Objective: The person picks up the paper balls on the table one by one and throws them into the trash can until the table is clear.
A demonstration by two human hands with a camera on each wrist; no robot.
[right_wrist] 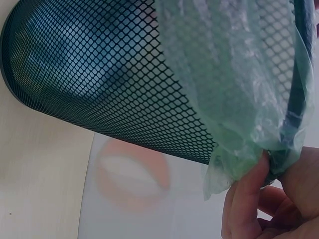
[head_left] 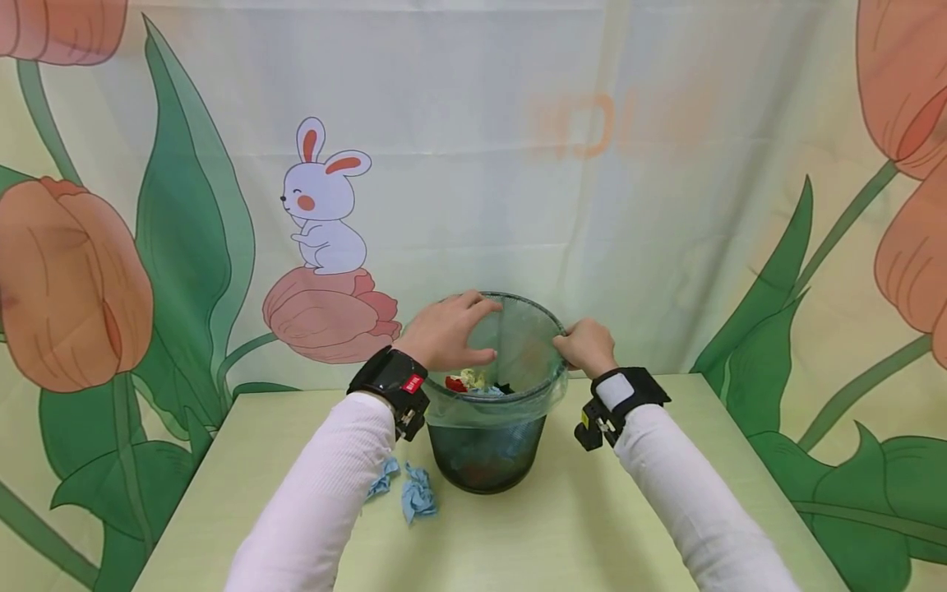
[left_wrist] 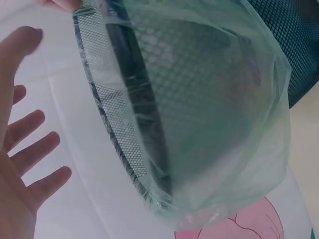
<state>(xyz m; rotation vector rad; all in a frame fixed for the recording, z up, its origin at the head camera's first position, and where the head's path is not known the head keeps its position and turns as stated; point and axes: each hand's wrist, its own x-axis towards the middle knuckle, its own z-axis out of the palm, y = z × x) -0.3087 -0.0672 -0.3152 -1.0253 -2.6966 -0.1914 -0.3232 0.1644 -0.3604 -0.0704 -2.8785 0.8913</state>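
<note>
A black mesh waste bin (head_left: 484, 460) stands on the table, lined with a thin green plastic bag (head_left: 473, 415) folded down over its rim. My right hand (head_left: 588, 347) pinches the rim and the bag at the right side; in the right wrist view, thumb and fingers (right_wrist: 244, 204) close round the bag's edge. My left hand (head_left: 451, 333) hovers at the left of the rim, fingers spread and holding nothing. In the left wrist view that hand (left_wrist: 25, 154) is apart from the bag. Red, pale yellow, black and blue scraps (head_left: 473, 382) lie inside the bin.
Two crumpled light blue pieces lie on the table left of the bin, one nearer the front (head_left: 419, 493) and one partly behind the left sleeve (head_left: 383, 478). Behind the pale table (head_left: 296, 427) hangs a backdrop (head_left: 459, 189) printed with tulips and a rabbit.
</note>
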